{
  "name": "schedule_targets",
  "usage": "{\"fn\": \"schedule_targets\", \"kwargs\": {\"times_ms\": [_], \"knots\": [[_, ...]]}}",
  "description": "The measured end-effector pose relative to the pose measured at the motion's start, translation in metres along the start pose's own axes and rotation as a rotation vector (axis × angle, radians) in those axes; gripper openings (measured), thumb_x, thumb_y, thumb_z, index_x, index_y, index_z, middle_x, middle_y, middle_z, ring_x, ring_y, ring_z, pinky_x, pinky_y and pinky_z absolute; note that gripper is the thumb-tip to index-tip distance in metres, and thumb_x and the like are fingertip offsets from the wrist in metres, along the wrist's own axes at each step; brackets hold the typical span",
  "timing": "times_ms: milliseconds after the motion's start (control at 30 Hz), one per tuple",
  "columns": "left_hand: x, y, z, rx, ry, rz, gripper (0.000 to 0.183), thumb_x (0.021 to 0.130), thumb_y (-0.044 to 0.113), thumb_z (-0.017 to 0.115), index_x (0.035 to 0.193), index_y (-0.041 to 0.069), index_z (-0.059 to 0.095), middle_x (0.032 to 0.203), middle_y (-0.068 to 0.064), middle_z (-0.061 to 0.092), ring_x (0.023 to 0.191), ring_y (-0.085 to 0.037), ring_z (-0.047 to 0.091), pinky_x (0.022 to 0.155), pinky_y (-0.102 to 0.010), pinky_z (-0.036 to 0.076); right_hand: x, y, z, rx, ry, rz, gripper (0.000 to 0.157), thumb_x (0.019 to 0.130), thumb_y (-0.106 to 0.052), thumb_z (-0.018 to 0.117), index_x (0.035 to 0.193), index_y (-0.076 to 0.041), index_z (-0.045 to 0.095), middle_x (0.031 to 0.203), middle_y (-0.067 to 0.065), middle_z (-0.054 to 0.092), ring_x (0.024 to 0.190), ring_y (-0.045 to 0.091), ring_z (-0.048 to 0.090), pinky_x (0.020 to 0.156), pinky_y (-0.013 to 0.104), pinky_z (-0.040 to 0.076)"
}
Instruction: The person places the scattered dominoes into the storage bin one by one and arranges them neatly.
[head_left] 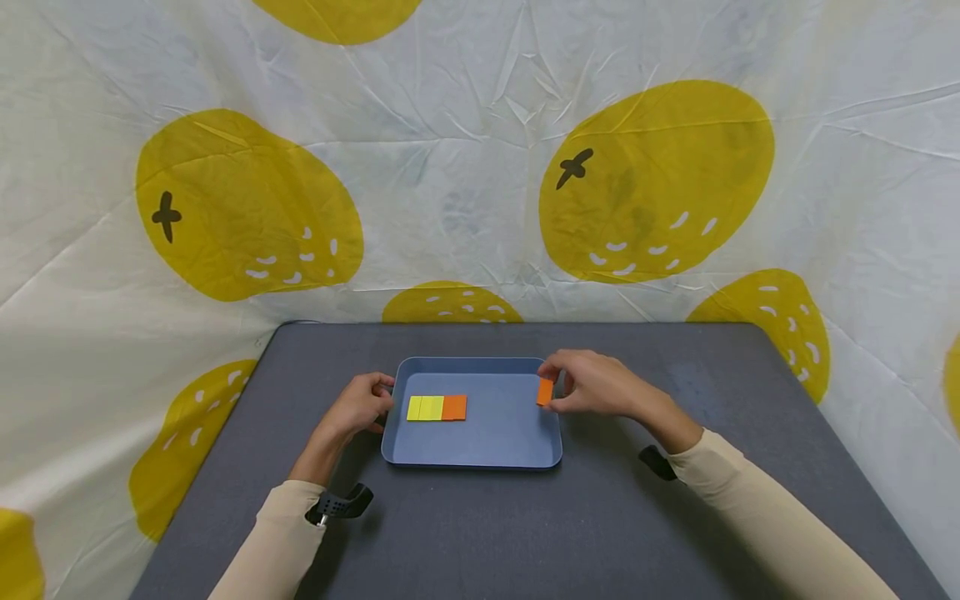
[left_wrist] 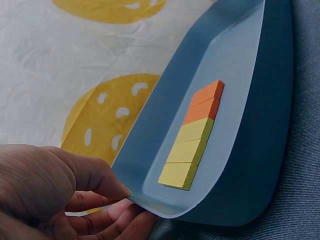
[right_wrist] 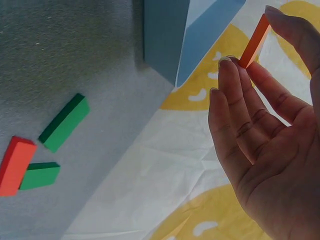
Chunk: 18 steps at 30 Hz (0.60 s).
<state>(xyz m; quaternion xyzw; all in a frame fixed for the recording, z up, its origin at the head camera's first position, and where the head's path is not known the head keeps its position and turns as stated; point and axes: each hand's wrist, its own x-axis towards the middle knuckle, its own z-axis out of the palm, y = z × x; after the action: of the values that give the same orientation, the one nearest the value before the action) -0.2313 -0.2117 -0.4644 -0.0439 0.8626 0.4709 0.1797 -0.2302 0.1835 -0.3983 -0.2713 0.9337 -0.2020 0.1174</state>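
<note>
A shallow blue tray (head_left: pixel 480 454) lies on the dark table. In it, toward the left, three yellow blocks (left_wrist: pixel 186 150) and two orange blocks (left_wrist: pixel 204 102) form a close row. My left hand (head_left: pixel 362 406) pinches the tray's left rim, thumb on top and fingers outside. Over the tray's right edge, my right hand (head_left: pixel 596 385) holds another orange block (right_wrist: pixel 255 40) on end between thumb and fingertips. In the right wrist view, this block is above the table, apart from the tray wall (right_wrist: pixel 165 40).
Two green blocks (right_wrist: pixel 64 122) and a red block (right_wrist: pixel 16 165) lie on the table outside the tray, seen only in the right wrist view. A white curtain (head_left: pixel 465 192) with yellow fruit prints hangs behind the table (head_left: pixel 480 533).
</note>
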Motion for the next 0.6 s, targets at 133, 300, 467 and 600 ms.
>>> {"fn": "schedule_targets", "kwargs": {"times_ms": [133,300,467,600], "knots": [[0.000,0.000,0.000,0.005,0.002,0.002,0.045,0.094,0.000,0.054,0.138,-0.005,0.052,0.097,-0.015,0.058,0.080,-0.025,0.059,0.066,-0.043,0.060,0.007,-0.005,0.000,-0.010,-0.013,-0.015,0.042,0.084,-0.038,0.080,0.121,-0.018,0.071,0.108,-0.007,0.066,0.084,0.007,0.060,0.067,0.028,0.049],[0.000,0.000,0.001,0.005,0.004,0.002,0.045,0.094,0.000,0.054,0.138,-0.005,0.052,0.098,-0.015,0.057,0.081,-0.026,0.059,0.066,-0.042,0.060,0.016,-0.013,-0.001,-0.006,-0.027,-0.043,0.040,0.085,-0.036,0.080,0.119,-0.018,0.071,0.110,-0.007,0.065,0.086,0.013,0.062,0.067,0.029,0.049],[0.000,0.001,0.000,0.010,0.003,0.003,0.045,0.094,0.000,0.054,0.138,-0.006,0.052,0.097,-0.015,0.058,0.080,-0.025,0.059,0.065,-0.042,0.060,0.025,-0.019,-0.001,-0.007,-0.046,-0.070,0.043,0.084,-0.036,0.080,0.120,-0.015,0.070,0.110,-0.004,0.064,0.087,0.017,0.063,0.070,0.029,0.050],[0.000,0.001,0.000,0.007,0.003,0.001,0.045,0.093,0.000,0.055,0.138,-0.006,0.052,0.096,-0.015,0.058,0.080,-0.025,0.059,0.065,-0.042,0.060,0.032,-0.025,0.000,-0.023,-0.063,-0.082,0.044,0.085,-0.037,0.080,0.121,-0.014,0.069,0.111,-0.004,0.064,0.086,0.012,0.061,0.072,0.031,0.050]]}}
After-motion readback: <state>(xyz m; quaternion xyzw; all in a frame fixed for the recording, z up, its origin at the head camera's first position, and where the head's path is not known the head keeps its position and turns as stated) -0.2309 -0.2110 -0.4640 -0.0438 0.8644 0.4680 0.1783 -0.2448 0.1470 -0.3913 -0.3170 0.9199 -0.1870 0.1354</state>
